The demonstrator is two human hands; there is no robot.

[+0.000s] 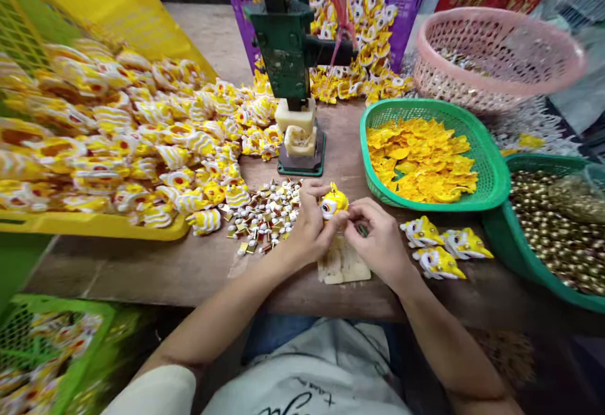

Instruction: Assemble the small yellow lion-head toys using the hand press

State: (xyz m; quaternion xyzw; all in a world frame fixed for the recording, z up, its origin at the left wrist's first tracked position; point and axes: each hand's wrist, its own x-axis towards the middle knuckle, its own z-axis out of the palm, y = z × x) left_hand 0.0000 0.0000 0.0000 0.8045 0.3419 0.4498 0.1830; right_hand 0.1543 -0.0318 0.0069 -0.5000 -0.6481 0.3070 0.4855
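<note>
Centrally, at the lower middle of the frame, the left hand and right hand meet over the brown wooden table. The left hand's fingers are closed around a small yellow plastic lion-head figure; the right hand's fingertips are pinched together against the figure's lower edge, on what I cannot tell. Both hands hover above a pale cream moulded block lying flat on the table. A scatter of small white-and-gold pieces lies just left of the left hand. Three finished yellow-and-white lion heads rest to the right, near the green plastic basket of yellow shells. In my judgement, good practice is a steady left-hand hold, the figure facing up and close over the block.
</note>
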